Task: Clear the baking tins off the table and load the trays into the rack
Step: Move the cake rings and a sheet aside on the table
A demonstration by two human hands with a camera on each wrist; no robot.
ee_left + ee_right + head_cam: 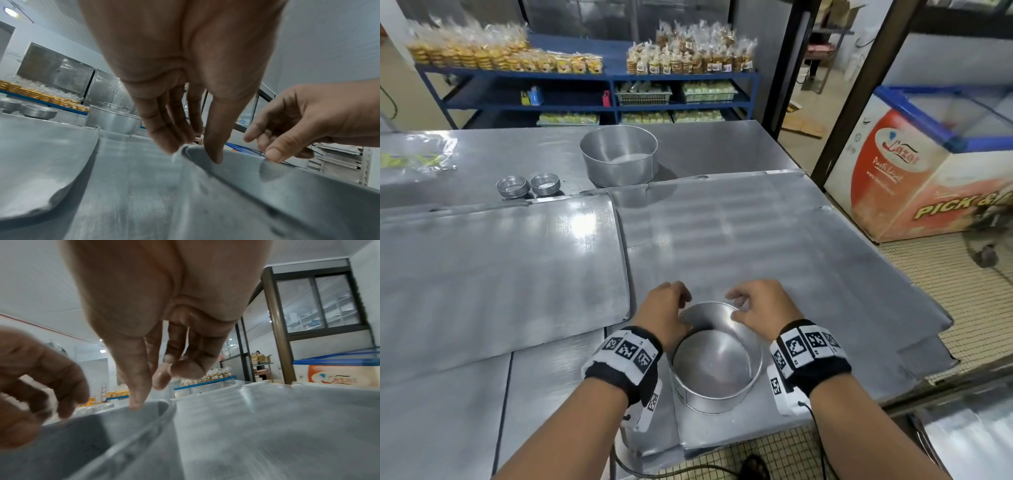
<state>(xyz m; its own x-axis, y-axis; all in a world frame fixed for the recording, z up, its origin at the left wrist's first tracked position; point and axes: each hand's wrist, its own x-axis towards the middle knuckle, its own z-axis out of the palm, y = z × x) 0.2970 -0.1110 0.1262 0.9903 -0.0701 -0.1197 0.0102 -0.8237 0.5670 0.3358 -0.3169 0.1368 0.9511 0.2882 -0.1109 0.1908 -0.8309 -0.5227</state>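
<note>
A round baking tin (715,370) (287,186) (82,443) stands on a flat metal tray (774,240) near the table's front edge. My left hand (671,308) (191,154) is at its left far rim, thumb inside and fingers outside, pinching the rim. My right hand (743,305) (148,394) is at the right far rim. Its thumb touches the rim and its loosely curled fingers hang just above and clear of the metal. A second flat tray (500,274) lies to the left.
A larger round tin (619,154) and two stacks of small tins (513,186) (545,184) stand further back. A tray rack (337,159) is off to the right. A chest freezer (928,171) stands right of the table, and blue shelves (585,85) of packed goods stand behind it.
</note>
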